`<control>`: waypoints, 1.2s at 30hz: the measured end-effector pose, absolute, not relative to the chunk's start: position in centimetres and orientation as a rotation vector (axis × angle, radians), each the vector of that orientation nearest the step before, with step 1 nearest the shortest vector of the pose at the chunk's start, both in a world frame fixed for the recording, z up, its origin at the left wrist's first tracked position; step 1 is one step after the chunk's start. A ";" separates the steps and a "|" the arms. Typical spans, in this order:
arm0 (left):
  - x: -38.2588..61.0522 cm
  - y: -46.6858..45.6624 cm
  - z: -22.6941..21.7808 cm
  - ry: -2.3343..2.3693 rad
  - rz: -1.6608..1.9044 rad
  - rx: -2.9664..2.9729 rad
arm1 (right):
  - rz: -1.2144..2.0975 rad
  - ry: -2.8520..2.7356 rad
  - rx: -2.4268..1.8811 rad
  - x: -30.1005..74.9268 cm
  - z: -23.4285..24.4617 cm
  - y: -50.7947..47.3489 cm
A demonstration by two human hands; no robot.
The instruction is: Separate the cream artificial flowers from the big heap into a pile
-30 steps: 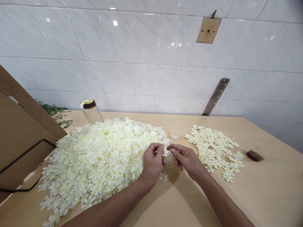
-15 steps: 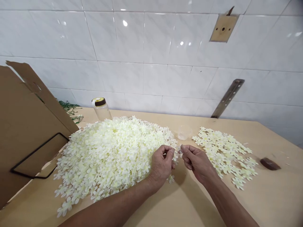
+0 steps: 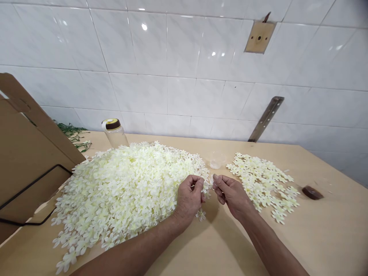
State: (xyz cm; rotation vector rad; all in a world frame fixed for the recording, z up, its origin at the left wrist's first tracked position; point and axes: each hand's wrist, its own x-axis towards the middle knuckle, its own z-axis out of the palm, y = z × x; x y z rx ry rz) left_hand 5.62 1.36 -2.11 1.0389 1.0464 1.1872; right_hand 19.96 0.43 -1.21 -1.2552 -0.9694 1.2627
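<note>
A big heap of cream fabric flower petals (image 3: 126, 184) covers the left half of the wooden table (image 3: 316, 237). My left hand (image 3: 188, 199) rests at the heap's right edge, its fingers curled and pinched on a petal from the heap. My right hand (image 3: 231, 193) is just to the right of it, thumb and fingers pinched on something small and pale. A single loose petal (image 3: 200, 215) lies on the table under my left hand. A smaller, flatter spread of petals (image 3: 261, 180) lies to the right of my hands.
A brown cardboard box (image 3: 28, 153) with a black strap stands at the left. A clear jar with a brown lid (image 3: 113, 132) and a small clear cup (image 3: 215, 159) sit behind the heap. Green stems (image 3: 73, 134) lie far left; a dark lid (image 3: 312, 192) is at the right.
My hands, touching over one petal a second ago, have drawn slightly apart. The view has swung a little from side to side.
</note>
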 end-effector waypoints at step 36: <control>5.7 1.5 -2.6 0.842 1.204 1.022 | 1.202 -1.178 -1.278 19.8 -1.5 0.1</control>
